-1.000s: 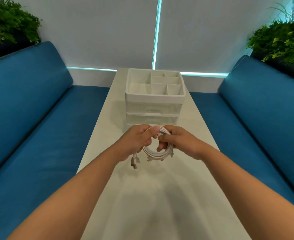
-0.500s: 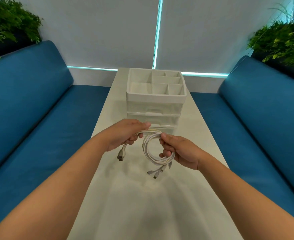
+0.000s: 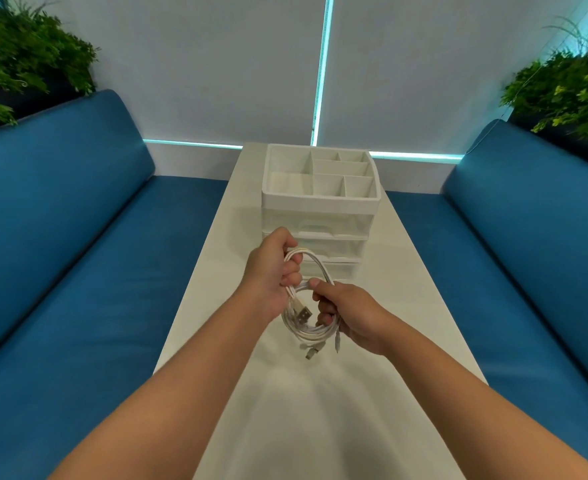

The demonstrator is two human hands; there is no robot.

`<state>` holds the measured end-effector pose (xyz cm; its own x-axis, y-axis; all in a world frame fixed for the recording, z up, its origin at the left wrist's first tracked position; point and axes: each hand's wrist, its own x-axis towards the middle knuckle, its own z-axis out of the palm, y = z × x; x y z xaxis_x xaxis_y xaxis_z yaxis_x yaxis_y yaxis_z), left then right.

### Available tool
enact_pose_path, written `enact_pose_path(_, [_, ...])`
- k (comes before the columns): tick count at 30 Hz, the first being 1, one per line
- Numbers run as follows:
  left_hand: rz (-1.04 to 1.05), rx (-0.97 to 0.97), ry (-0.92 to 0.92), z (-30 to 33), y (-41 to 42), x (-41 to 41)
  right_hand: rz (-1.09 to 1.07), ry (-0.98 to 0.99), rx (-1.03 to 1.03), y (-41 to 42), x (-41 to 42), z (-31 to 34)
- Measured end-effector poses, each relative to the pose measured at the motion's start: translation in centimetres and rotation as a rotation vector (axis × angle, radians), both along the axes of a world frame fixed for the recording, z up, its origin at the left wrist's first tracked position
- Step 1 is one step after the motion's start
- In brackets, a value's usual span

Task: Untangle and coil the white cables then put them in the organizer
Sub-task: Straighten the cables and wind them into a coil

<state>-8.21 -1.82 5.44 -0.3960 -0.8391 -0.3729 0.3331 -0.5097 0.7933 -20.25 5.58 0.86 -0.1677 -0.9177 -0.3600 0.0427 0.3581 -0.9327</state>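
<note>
A coil of white cables (image 3: 307,332) hangs above the white table (image 3: 406,306), just in front of the organizer. My left hand (image 3: 271,271) grips the coil's upper left side, fingers curled around the strands. My right hand (image 3: 349,311) pinches the coil on its right side. A USB plug (image 3: 303,314) lies inside the loop, and several small connector ends (image 3: 315,351) dangle below. The white organizer (image 3: 320,197) stands at the table's far end, with open top compartments and clear drawers beneath.
Blue cushioned benches (image 3: 78,254) (image 3: 527,254) run along both sides of the narrow table. Green plants (image 3: 19,60) (image 3: 569,88) sit behind each backrest. A white wall with a lit strip closes the far end.
My left hand has swung the loose cable end back into the coil and risen toward the organizer. The USB plug that dangled to the left now sits inside the loop.
</note>
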Motion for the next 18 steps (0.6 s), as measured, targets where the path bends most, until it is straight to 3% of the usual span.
enact_pose_path(5, [0.040,0.039,0.035,0.5,0.4,-0.4,0.040,0.035,0.022,0.2,0.0,0.5])
enact_pose_path(12, [0.094,-0.232,0.069,-1.3,0.8,-0.2,-0.022,-0.207,0.063,0.0,0.4,1.1])
enact_pose_path(18, [-0.056,-0.587,-0.259,-3.4,1.7,0.7,-0.125,-0.224,0.067,0.0,-0.1,0.9])
